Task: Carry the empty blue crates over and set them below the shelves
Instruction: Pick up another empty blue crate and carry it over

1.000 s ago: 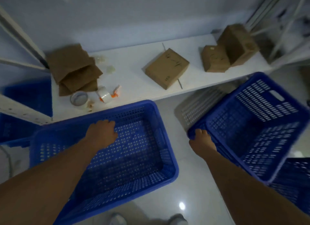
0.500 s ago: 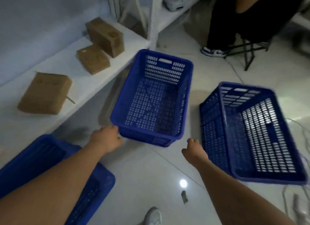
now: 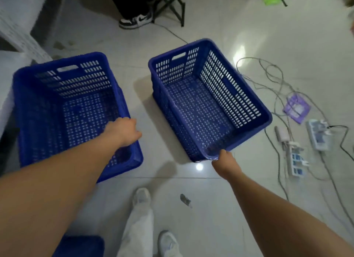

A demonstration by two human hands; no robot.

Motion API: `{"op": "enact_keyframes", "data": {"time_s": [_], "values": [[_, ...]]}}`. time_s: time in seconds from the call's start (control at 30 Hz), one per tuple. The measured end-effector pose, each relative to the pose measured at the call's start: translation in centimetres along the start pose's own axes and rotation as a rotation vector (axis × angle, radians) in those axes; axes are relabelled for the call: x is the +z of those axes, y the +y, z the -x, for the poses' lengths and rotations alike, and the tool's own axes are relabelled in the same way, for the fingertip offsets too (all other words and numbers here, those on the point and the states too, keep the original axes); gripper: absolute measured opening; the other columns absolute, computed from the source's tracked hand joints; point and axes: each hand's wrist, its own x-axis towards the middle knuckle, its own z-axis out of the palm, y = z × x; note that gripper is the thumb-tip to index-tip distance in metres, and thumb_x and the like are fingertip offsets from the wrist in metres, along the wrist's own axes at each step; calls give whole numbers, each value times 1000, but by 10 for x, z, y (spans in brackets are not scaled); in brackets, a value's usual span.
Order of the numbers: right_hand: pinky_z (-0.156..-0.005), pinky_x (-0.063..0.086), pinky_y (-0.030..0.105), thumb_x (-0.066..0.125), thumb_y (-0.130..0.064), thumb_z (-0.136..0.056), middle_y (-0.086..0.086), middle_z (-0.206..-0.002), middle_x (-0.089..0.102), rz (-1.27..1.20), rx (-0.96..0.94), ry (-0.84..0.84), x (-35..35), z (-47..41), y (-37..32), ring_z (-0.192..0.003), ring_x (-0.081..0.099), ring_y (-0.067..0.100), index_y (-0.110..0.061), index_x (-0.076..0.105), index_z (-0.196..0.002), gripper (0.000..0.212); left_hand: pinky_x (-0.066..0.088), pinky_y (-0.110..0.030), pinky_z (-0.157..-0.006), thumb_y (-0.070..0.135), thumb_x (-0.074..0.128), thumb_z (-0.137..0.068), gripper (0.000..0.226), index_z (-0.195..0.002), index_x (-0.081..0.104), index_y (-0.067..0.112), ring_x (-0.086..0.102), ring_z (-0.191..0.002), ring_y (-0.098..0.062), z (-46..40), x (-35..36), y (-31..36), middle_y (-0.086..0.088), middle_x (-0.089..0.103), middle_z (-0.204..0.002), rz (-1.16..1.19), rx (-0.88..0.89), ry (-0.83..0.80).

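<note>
Setting: indoor storeroom or stockroom-type workspace. Evidence: glossy pale tiled floor [image 3: 191, 189]; 2 perforated blue crates, left crate [image 3: 28, 107] under the left hand [image 3: 123, 131], right crate [image 3: 266, 115] at the right hand [image 3: 224, 160]; white perforated shelving [image 3: 21, 34] beyond the left hand; loose cables [image 3: 277, 96] and power strips [image 3: 318, 136] right of the right hand; folding stool [image 3: 170, 6] farther off.

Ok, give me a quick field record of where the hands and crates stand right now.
left hand: gripping the near right rim of the left crate
right hand: gripping the near corner of the right crate
crate contents: both empty
crate position: side by side, apart, over the tiled floor
third crate: blue corner at the bottom edge
hazards: loose cables and power strips on the floor right of the right crate
bystander: shoe beside a folding stool, top
</note>
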Motion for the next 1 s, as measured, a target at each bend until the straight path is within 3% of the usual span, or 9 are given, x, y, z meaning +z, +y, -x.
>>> {"op": "enact_keyframes", "data": {"time_s": [0.17,0.3,0.57,0.73,0.87,1.0], "values": [[-103,40,45,39,-23,-93,19,-139,41,-115,143,-3,-14,-33,8,-125,46,39,-11,32,-143,52,42,-39,-93,41,43,-91,51,-132,46,12,50,-120,-32,-81,-31,36,-13,53,-134,-53,73,-15],[-93,47,45,39,-29,-91,21,-131,50,-235,212,3,-20,-66,3,-111,54,39,-8,46,-130,45,43,-41,-96,45,41,-91,56,-137,43,13,48,-124,-32,-133,-50,50,-11,50,-139,-145,108,-42],[-86,53,47,44,-23,-78,20,-115,56,-439,374,45,-37,-125,12,-98,59,40,-3,54,-116,44,41,-40,-91,45,39,-92,51,-132,46,15,51,-120,-32,-211,-73,87,-11,53,-134,-188,178,-70],[-90,50,47,52,-26,-80,16,-126,48,-540,559,103,-56,-160,32,-111,54,39,-4,47,-125,51,41,-38,-81,41,44,-91,36,-111,48,12,53,-107,-31,-255,-80,117,-13,55,-121,-182,184,-73],[-98,45,46,53,-17,-88,20,-137,36,-610,707,103,-70,-200,39,-121,47,40,1,34,-135,53,47,-43,-89,42,48,-89,37,-113,49,13,54,-106,-31,-298,-89,134,-12,56,-122,-150,143,-100],[-95,43,45,51,-18,-91,20,-141,30,-632,772,113,-76,-232,48,-124,42,39,0,27,-140,57,47,-47,-93,44,48,-89,43,-117,49,11,55,-105,-33,-333,-105,144,-14,56,-122,-146,104,-106]]}}
